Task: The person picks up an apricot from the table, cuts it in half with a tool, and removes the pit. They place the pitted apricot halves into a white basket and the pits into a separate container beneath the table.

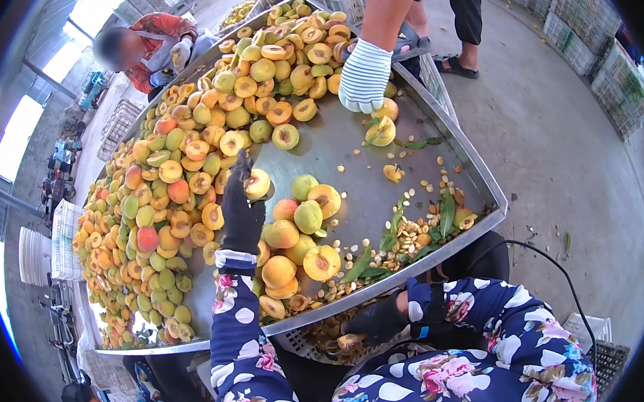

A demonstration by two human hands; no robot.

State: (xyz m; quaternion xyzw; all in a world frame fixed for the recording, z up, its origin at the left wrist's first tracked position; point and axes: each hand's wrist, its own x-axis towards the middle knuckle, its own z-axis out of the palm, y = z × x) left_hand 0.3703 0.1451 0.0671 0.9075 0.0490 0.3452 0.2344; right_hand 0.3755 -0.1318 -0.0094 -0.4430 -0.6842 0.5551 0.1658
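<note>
My left hand (242,219), in a black glove, reaches over the metal table (304,154) with its fingers closed around a peach half (257,183). Just right of it lies a small cluster of whole and halved yellow peaches (308,218). A large heap of cut peaches (178,191) fills the table's left and far side. Below the near table edge, my right hand (377,320), also black-gloved, is closed on a small orange peach piece (350,341). Under that hand is a plastic basket (297,344) holding brownish pieces, partly hidden by my sleeves.
A co-worker's striped-gloved hand (366,77) is above a peach (381,132) at the table's right. Pits (411,229) and green leaves (447,213) litter the near right corner. Another person (154,53) works at the far left. Stacked crates (573,34) stand right. A black cable (554,264) curves nearby.
</note>
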